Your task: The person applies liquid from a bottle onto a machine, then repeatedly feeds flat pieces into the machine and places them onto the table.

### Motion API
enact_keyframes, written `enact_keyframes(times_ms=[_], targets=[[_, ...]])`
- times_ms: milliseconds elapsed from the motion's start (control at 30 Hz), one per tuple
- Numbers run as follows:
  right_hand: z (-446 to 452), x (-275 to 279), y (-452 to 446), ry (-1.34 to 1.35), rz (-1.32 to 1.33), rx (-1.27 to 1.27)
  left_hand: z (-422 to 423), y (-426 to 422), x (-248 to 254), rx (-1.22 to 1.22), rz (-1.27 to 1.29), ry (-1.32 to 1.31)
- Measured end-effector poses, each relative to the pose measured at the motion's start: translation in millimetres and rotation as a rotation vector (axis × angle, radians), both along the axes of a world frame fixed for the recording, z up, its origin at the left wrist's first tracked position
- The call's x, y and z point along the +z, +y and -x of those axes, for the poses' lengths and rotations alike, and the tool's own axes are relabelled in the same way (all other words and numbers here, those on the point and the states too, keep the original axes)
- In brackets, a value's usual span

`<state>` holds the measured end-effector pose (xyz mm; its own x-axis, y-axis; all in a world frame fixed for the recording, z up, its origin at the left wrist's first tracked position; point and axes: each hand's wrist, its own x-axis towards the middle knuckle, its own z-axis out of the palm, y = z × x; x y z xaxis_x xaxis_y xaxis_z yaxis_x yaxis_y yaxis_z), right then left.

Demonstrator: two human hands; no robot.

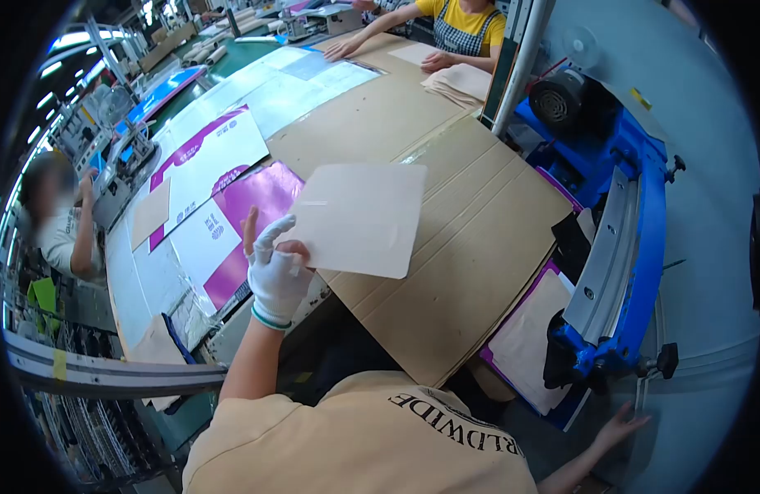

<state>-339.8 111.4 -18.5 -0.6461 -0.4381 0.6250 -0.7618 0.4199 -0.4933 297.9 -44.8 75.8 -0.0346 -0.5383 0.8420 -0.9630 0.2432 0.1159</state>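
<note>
Beige T-shirt (314, 449), black lettering (456, 426), green-edged white glove (278, 286)

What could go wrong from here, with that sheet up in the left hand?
Three risks, my read:
1. The left hand pinches the beige sheet at one side only, so the far side may sag or the sheet may twist.
2. The cardboard has a corner pointing at the torso; leaning in could shove it.
3. The right hand is bare and low near the blue machine; it might knock the frame.
</note>
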Motion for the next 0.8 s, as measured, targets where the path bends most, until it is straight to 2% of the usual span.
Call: enact_keyframes(times_ms=[67,167,267,367,600,700,733,800], targets=[[-31,18,-10,-0.039,-0.056,-0.091,-10,-3,-7,0.07,0.027,-0.015],[-17,2,-11,0.213,-0.058,-0.012,-22,-4,-12,0.136,0.042,-0.001],[-17,-3,-16,0.25,-0.071,-0.012,-40,-3,-24,0.205,0.007,-0.026],[-24,0,-23,0.14,-0.059,-0.013,-54,-6,-33,0.233,0.077,-0.053],[-30,1,-28,0.266,-0.127,-0.097,-76,-19,-47,0.379,0.146,-0.061],[-19,-8,-18,0.316,-0.14,-0.049,-107,-44,-44,0.401,0.187,-0.076],[-23,-10,-19,-0.045,0.051,0.019,-124,-67,-37,0.39,0.246,-0.114],[-25,-13,-14,-0.038,-0.013,0.113,-162,-128,-23,0.361,0.318,-0.165]])
